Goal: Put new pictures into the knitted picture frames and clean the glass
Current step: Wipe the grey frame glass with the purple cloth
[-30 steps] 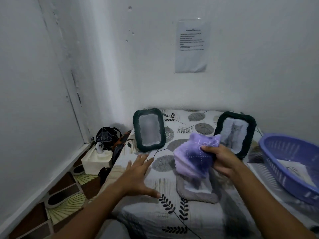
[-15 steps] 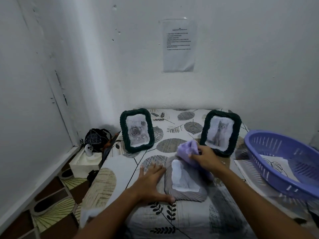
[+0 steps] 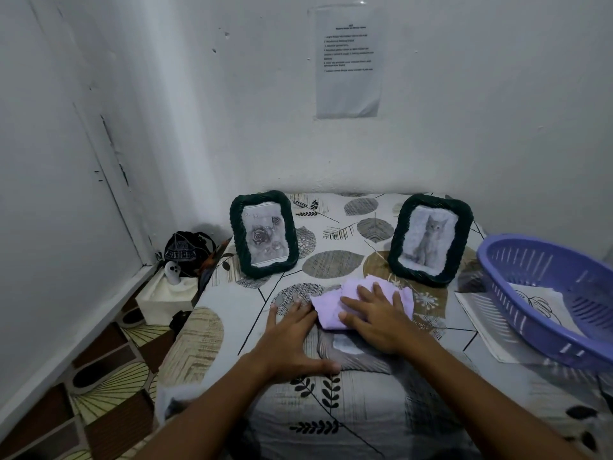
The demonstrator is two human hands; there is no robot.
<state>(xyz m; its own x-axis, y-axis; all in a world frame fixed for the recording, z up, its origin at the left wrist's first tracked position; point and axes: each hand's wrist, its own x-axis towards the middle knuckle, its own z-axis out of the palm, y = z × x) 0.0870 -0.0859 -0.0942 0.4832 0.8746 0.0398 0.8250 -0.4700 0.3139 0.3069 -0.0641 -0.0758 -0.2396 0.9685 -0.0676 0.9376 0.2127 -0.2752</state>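
Left of the working hands, a rose frame stands upright, well apart from them. The left hand lies flat on the table with fingers spread, its thumb stretched toward the near edge of the grey frame lying face-up between the two hands. It holds nothing; it looks like a brace against the frame's left border.

The right hand lies with straight, spread fingers pressed on a lilac cloth, which covers the far half of the grey frame. Only a sliver of glass shows, just below the palm. This seems to be the wiping step on the last frame.

To do it well, I would keep the left hand firm so the frame cannot slide on the smooth table cover, and wipe with the flat of the fingers instead of the fingertips, in overlapping passes toward the body, so the uncovered near strip gets cleaned too. The cloth is bunched at its far edge; flattening it would probably give more even contact.

Beyond the right hand stands a cat frame, close enough that a long outward stroke could knock it. Farther right sits a basket holding a sheet.
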